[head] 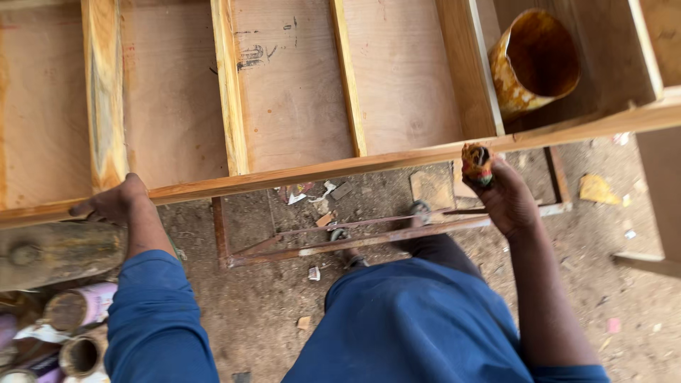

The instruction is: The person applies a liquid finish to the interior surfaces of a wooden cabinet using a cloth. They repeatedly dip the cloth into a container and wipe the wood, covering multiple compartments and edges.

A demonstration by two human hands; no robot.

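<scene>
- Our right hand (507,195) is gripping a stained rag (477,164) against the wooden frame (298,174) edge.
- Left hand (113,201), well apart, clutches that same edge.

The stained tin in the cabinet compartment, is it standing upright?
No, the stained tin lies tilted on its side in the wooden cabinet, its open mouth showing the dark inside.

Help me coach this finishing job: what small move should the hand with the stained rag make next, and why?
Probably press the rag in the right hand onto the frame's front rail and wipe along it: the rag sits at the rail's edge, the left hand steadies the frame, and the stained can sits nearby.
</scene>
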